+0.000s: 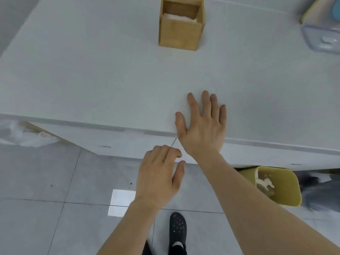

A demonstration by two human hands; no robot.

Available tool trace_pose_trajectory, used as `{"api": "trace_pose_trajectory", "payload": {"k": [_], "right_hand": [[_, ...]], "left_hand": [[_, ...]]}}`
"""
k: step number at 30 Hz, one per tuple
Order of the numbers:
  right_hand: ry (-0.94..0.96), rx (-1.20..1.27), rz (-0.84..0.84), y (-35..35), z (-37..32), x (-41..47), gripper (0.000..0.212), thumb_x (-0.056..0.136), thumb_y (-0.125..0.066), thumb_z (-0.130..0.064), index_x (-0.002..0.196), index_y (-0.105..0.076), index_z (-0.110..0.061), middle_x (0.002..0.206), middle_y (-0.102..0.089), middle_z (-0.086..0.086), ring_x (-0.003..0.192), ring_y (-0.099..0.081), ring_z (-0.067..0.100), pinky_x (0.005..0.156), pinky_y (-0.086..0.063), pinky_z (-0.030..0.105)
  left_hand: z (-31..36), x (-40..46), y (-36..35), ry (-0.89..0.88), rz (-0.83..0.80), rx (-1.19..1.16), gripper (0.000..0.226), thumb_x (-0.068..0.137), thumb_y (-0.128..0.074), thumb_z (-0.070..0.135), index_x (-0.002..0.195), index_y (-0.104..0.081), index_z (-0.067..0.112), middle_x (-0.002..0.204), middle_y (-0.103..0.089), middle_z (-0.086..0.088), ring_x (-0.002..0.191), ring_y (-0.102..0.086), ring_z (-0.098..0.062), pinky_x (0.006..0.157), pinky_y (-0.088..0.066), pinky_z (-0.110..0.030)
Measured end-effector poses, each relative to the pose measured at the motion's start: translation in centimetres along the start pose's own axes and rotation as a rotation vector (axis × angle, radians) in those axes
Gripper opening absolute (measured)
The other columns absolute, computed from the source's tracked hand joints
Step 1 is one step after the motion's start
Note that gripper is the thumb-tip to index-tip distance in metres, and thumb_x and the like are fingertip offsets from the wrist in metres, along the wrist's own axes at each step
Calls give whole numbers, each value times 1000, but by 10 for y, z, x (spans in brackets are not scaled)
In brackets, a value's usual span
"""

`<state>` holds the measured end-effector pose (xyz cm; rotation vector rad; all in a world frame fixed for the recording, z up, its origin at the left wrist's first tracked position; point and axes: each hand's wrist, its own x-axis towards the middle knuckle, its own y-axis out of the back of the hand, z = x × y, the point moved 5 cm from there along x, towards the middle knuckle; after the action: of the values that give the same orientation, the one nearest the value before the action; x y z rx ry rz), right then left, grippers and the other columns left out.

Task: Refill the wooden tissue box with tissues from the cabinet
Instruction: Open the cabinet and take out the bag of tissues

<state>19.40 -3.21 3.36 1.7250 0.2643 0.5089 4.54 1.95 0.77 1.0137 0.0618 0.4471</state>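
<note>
Wooden tissue box (pixel 181 24): upright on the table (pixel 92 80), straight ahead of your right hand (pixel 202 126), grip released; nearer than your left hand (pixel 160 173), loosely curled, empty.

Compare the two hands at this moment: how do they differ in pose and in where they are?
The right hand is spread flat, fingers splayed, over the edge of the white counter; the left hand is loosely curled, fingers bent. The right hand reaches further forward, toward the wooden tissue box; the left hand is lower, over the floor in front of the cabinet front. Both are bare and hold nothing.
</note>
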Motion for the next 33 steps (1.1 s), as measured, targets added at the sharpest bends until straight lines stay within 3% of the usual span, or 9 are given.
{"api": "trace_pose_trajectory", "payload": {"k": [2,4,7,12,20,25,33], "right_hand": [[-11,3,2,1,1,0,67,98,-25,-61,154,-39,-27,164,-33,13,153,-22,34,124,-16,57],[-1,-7,14,-1,1,1,67,98,-26,-60,154,-39,-26,164,-32,13,154,-21,35,124,-15,56],[9,5,10,-4,2,0,67,97,-27,-60,154,-38,-26,164,-32,14,154,-21,36,123,-15,57],[23,0,28,-4,3,0,67,98,-27,-59,154,-38,-25,164,-32,15,153,-21,37,123,-15,58],[49,-12,27,-2,4,-2,67,99,-26,-58,155,-36,-23,163,-32,17,153,-21,38,123,-15,58],[61,-43,-8,-2,3,-4,68,100,-20,-56,158,-29,-21,165,-25,20,154,-17,39,123,-13,59],[59,-71,-41,-1,0,-4,70,100,-15,-56,160,-25,-21,167,-22,20,155,-13,39,123,-12,60]], "left_hand": [[5,2,-17,29,-85,62,39,93,-58,33,127,-63,15,129,-65,-2,123,-59,-27,109,-41,-36],[5,8,-28,80,-125,158,53,94,-56,38,139,-55,9,142,-58,-9,138,-49,-31,120,-33,-47],[3,20,-37,115,-137,251,57,92,-54,40,138,-55,6,136,-60,-10,137,-49,-34,124,-27,-51],[0,19,-48,170,-173,296,67,94,-51,44,152,-39,11,152,-46,-8,150,-32,-30,127,-15,-50],[5,-2,-37,230,-70,233,50,95,-52,42,140,-51,19,141,-53,-2,143,-40,-27,124,-24,-48],[-1,-38,-25,285,51,219,31,99,-47,41,102,-65,17,105,-62,-3,107,-54,-28,100,-48,-40],[-19,-95,-5,396,50,270,22,93,-56,37,80,-58,20,84,-56,2,92,-51,-22,83,-50,-33]]}}
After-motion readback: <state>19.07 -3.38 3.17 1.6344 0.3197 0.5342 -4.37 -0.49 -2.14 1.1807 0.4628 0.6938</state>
